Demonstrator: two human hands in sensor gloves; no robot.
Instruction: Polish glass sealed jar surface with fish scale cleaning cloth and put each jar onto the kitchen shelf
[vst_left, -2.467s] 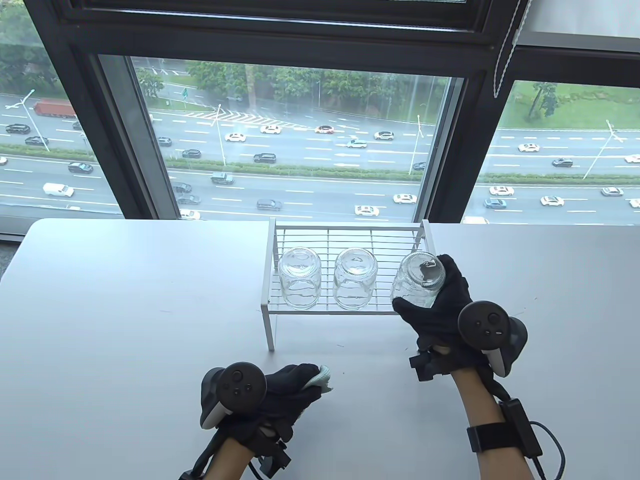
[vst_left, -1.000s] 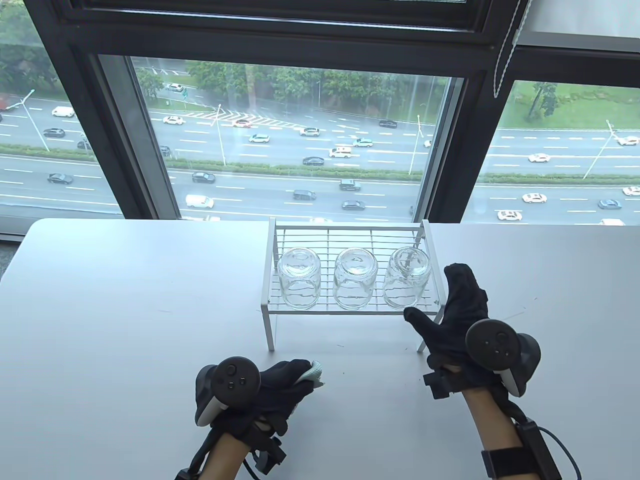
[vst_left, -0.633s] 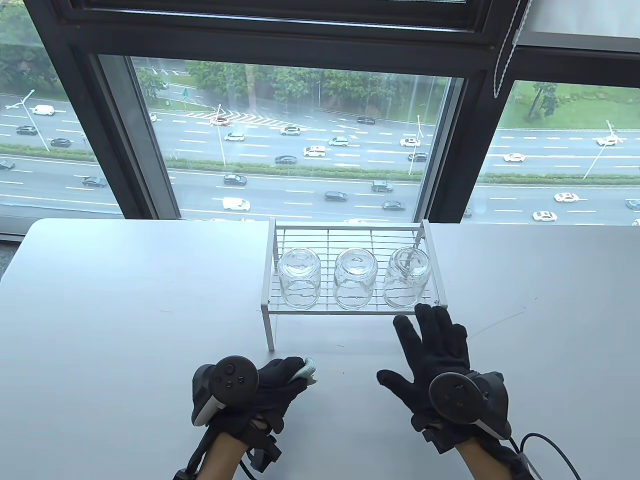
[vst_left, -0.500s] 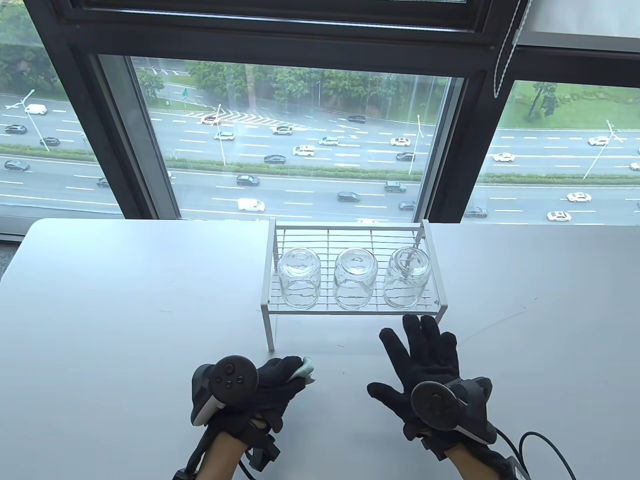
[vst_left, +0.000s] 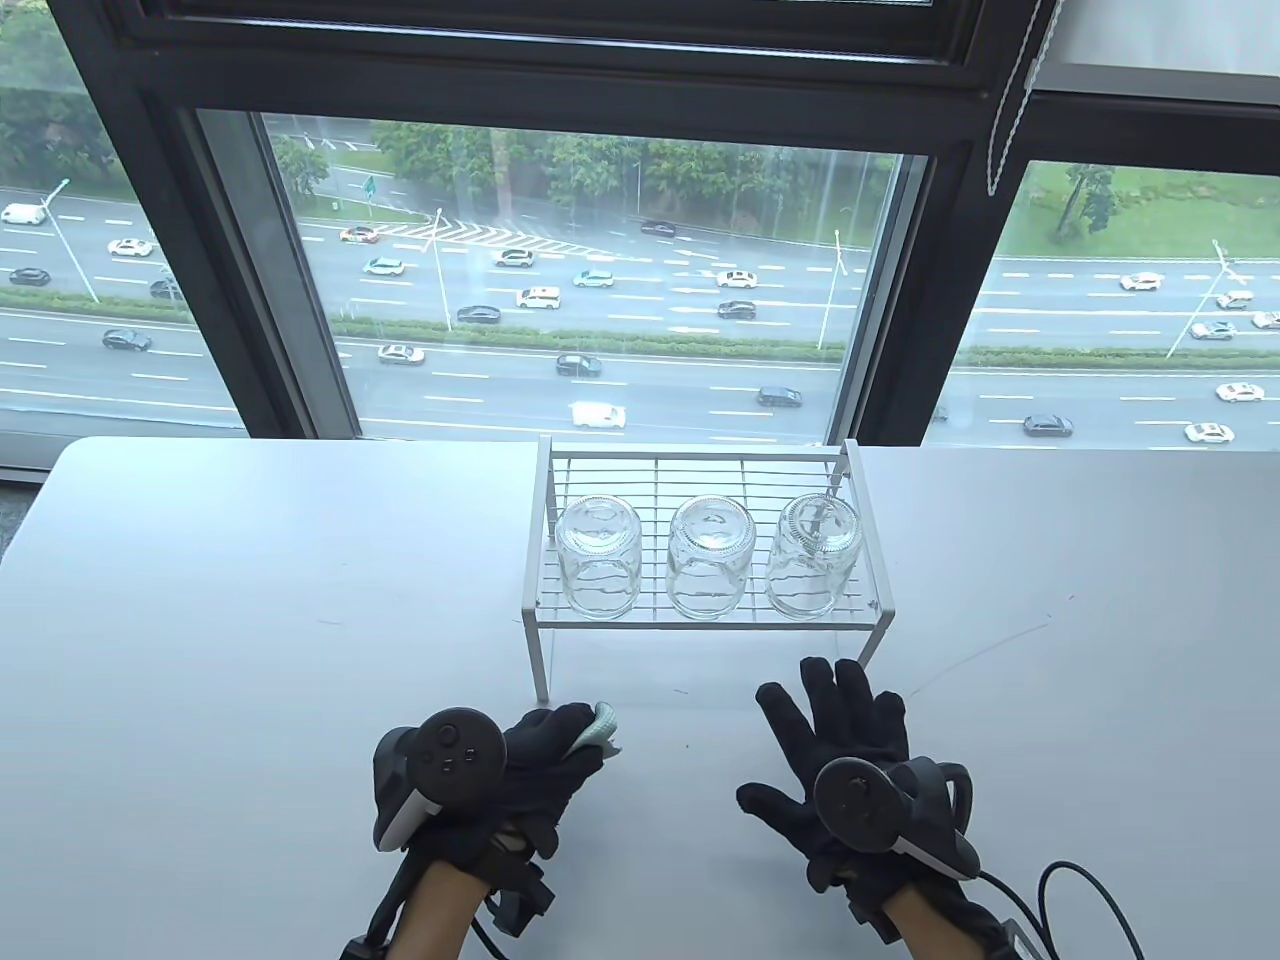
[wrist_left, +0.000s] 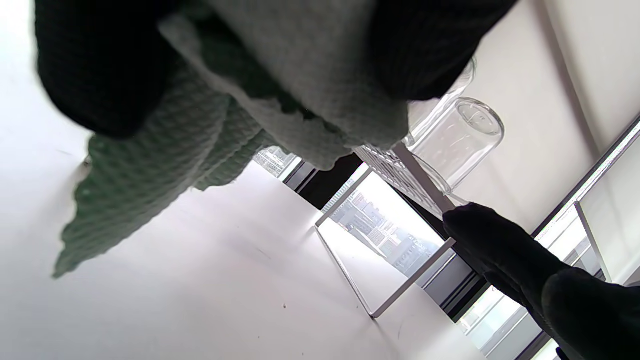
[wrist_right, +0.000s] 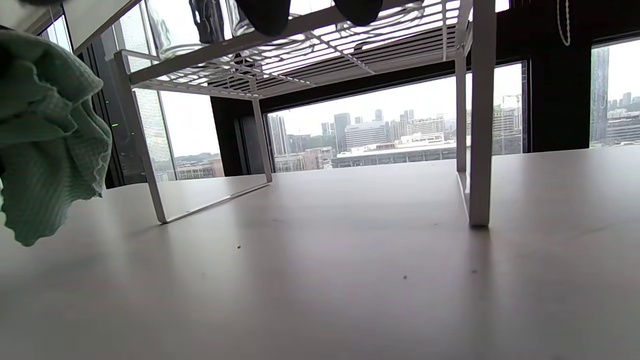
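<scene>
Three clear glass jars stand upside down in a row on the white wire shelf (vst_left: 700, 470): the left jar (vst_left: 598, 556), the middle jar (vst_left: 710, 557) and the right jar (vst_left: 812, 555). My left hand (vst_left: 545, 755) lies on the table in front of the shelf's left leg and grips a bunched pale green cloth (vst_left: 600, 726), which also hangs below the glove in the left wrist view as the cloth (wrist_left: 210, 135). My right hand (vst_left: 845, 735) hovers flat over the table before the shelf with fingers spread and holds nothing.
The white table (vst_left: 250, 600) runs up to a large window with dark frames. The shelf's legs (wrist_right: 477, 125) stand on the table, with open room beneath the wire top. A cable (vst_left: 1090, 890) trails from my right wrist.
My right hand let go of the right jar on the shelf, opened and drew back toward me and to the left. My left hand shifted slightly left, still holding the cloth.
</scene>
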